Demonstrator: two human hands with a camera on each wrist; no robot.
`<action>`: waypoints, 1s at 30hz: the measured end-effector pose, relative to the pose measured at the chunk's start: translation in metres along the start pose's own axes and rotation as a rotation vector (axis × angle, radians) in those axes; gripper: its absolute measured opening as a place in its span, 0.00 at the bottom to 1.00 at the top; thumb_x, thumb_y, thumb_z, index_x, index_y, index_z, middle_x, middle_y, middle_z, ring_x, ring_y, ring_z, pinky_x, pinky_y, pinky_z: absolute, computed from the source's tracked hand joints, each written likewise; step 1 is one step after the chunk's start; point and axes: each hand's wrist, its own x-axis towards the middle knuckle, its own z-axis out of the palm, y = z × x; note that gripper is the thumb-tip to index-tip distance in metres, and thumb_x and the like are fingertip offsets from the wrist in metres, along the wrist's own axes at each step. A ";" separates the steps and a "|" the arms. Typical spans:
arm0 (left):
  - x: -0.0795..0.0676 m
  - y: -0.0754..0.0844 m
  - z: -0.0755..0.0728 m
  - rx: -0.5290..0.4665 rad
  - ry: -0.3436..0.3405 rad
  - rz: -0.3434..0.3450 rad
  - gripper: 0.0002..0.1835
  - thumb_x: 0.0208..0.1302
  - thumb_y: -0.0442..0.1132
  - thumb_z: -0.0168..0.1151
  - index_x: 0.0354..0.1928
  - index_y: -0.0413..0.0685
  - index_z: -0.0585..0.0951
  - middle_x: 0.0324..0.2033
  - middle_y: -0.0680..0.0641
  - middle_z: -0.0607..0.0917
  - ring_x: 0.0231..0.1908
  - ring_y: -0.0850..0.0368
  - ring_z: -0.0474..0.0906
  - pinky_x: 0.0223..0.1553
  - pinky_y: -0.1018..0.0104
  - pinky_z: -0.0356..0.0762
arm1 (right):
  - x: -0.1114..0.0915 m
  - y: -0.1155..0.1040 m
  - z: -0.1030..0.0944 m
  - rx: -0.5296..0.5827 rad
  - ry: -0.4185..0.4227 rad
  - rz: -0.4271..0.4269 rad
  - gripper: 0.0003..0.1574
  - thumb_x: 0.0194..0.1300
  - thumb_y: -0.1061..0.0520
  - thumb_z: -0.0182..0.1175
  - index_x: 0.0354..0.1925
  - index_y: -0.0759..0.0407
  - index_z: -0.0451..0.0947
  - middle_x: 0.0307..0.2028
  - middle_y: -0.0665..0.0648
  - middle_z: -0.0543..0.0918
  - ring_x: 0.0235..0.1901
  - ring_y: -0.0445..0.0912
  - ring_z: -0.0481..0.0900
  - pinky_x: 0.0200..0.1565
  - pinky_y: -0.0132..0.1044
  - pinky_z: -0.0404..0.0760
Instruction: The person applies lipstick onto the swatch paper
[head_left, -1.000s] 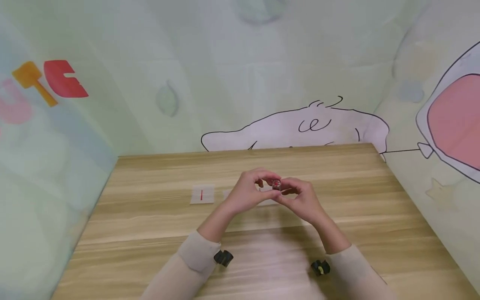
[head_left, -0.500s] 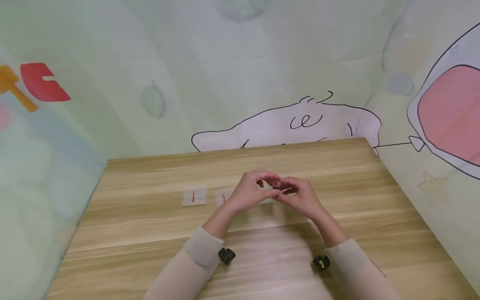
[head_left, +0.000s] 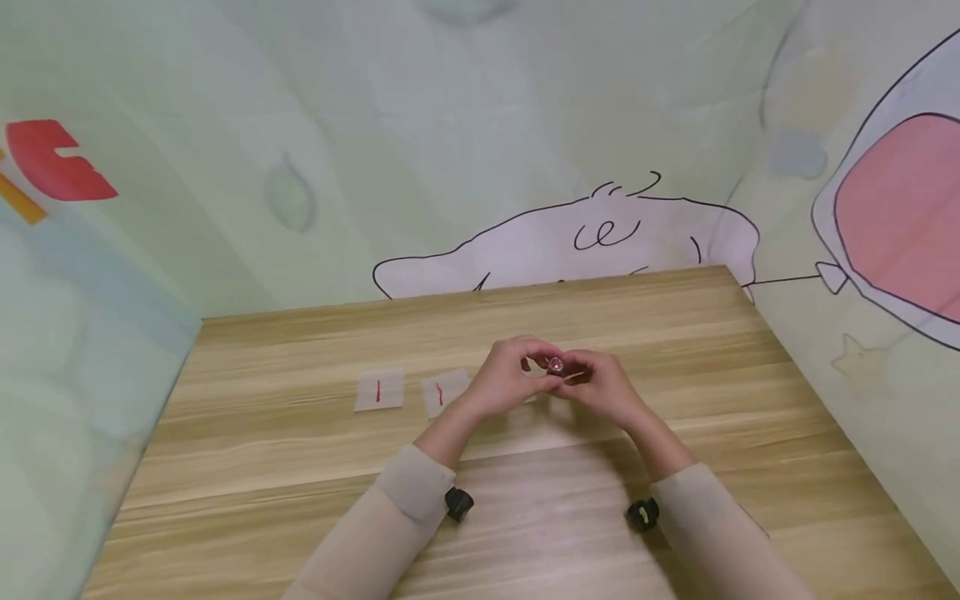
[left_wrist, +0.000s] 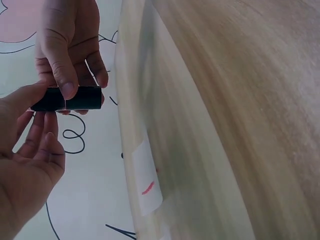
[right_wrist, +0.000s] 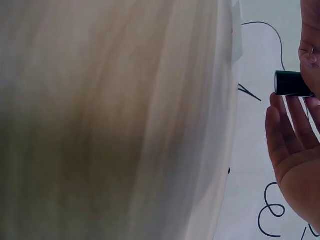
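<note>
Both hands hold a short dark lipstick tube (head_left: 555,366) above the table, its reddish round end toward the head camera. In the left wrist view the lipstick tube (left_wrist: 82,98) is a black cylinder with a seam near its middle. My left hand (head_left: 504,379) pinches it between thumb and fingers from the left. From the right, my right hand (head_left: 602,387) grips it the same way, and the fingertips of the two hands nearly meet. White paper cards with red strokes lie below: one card (head_left: 379,390) at left, a second card (head_left: 444,393) beside the left wrist, another mostly hidden behind the hands.
The wood-grain table (head_left: 300,467) runs back to a printed cloth wall (head_left: 420,167) with cartoon drawings. Another wall stands along each side of the table. A dark wrist camera (head_left: 459,504) sits at the left cuff, another wrist camera (head_left: 642,515) at the right.
The head view has turned slightly right, so the cards and walls shift left in it, and more of the second card shows. Both hands keep their hold on the lipstick tube.
</note>
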 end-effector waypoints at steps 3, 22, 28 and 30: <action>0.003 -0.005 0.003 0.017 -0.009 -0.014 0.15 0.59 0.35 0.75 0.49 0.46 0.87 0.42 0.53 0.87 0.42 0.60 0.79 0.43 0.65 0.77 | 0.004 0.004 -0.002 -0.054 -0.030 0.015 0.16 0.58 0.69 0.72 0.46 0.67 0.85 0.42 0.62 0.88 0.41 0.54 0.87 0.45 0.41 0.86; 0.015 -0.023 0.013 -0.016 -0.043 -0.065 0.16 0.60 0.33 0.74 0.50 0.42 0.86 0.41 0.49 0.87 0.42 0.60 0.82 0.41 0.71 0.80 | 0.015 0.017 -0.004 -0.146 -0.127 0.046 0.16 0.57 0.69 0.72 0.45 0.68 0.85 0.41 0.63 0.88 0.40 0.54 0.87 0.46 0.44 0.85; 0.016 -0.027 0.015 -0.046 -0.061 -0.076 0.16 0.60 0.31 0.74 0.51 0.40 0.86 0.42 0.47 0.87 0.42 0.59 0.83 0.42 0.71 0.81 | 0.015 0.018 -0.003 -0.149 -0.138 0.087 0.19 0.57 0.69 0.72 0.49 0.69 0.84 0.43 0.64 0.87 0.40 0.54 0.87 0.45 0.42 0.86; 0.016 -0.028 0.016 -0.040 -0.064 -0.072 0.16 0.60 0.31 0.74 0.51 0.40 0.86 0.42 0.46 0.87 0.42 0.58 0.83 0.43 0.70 0.82 | 0.014 0.020 -0.003 -0.153 -0.139 0.093 0.20 0.58 0.69 0.72 0.50 0.70 0.84 0.43 0.65 0.87 0.40 0.55 0.87 0.45 0.43 0.86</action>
